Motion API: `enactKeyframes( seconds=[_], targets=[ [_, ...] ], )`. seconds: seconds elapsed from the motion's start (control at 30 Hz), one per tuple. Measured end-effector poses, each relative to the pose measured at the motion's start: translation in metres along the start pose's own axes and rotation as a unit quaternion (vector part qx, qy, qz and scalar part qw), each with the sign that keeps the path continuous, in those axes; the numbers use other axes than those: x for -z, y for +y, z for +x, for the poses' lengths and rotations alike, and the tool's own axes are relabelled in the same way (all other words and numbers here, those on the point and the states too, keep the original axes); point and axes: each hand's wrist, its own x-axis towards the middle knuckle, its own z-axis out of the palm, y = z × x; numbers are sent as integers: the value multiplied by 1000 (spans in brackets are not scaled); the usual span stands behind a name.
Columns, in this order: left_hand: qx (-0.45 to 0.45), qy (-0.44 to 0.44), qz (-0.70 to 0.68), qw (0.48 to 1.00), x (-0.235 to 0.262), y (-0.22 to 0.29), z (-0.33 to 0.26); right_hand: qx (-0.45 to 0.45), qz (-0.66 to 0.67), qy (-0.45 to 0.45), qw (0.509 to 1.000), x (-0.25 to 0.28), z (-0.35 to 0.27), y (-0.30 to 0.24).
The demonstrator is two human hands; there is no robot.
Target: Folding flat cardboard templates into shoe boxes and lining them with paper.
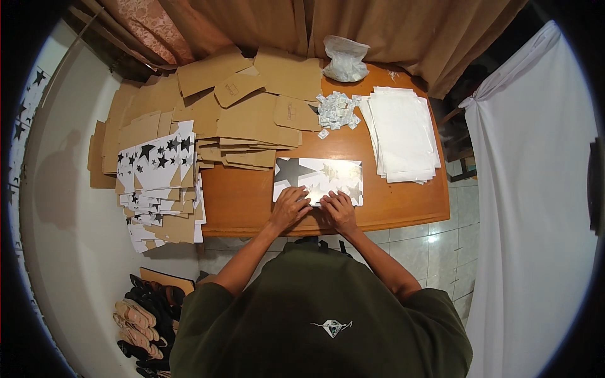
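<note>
- At the near edge of the wooden table [236, 205], just in front of the person: one glossy star-printed rectangular piece [321, 179], white with dark and grey stars, lying with a long side toward the body.
- Left hand [292, 206]: palm down, fingers partly bent and close together, tips on the near part of the piece, left of its middle.
- Right hand [339, 211]: much the same, right of middle, a gap between the two. Whether either thumb pinches the underside, I cannot tell.
- Build: flat box or single board, unclear from where I stand.
- Handling, my estimate: light, fairly stiff if card-backed, slick on the shiny face; corners probably dent easily. Best hold: both short sides, flat fingers, little pressure on the middle.
- Surroundings: brown cardboard sheets [242, 123] beyond and leftward; star-printed cardboard pile [157, 173] at the table's left end; small white packets [338, 110] behind, near a translucent plastic bag [346, 60]; white paper stack [403, 135] to the right, apart from the piece.
</note>
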Motion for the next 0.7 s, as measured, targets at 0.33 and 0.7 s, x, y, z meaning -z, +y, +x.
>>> enactKeyframes(
  seconds=[0.33, 0.7],
  targets=[
    [24, -58, 47, 997, -5, 4, 4, -77, 38, 19, 996, 14, 12, -9],
    [-2, -111, 157, 981, -25, -7, -4, -31, 18, 24, 999, 7, 12, -5]
  ],
)
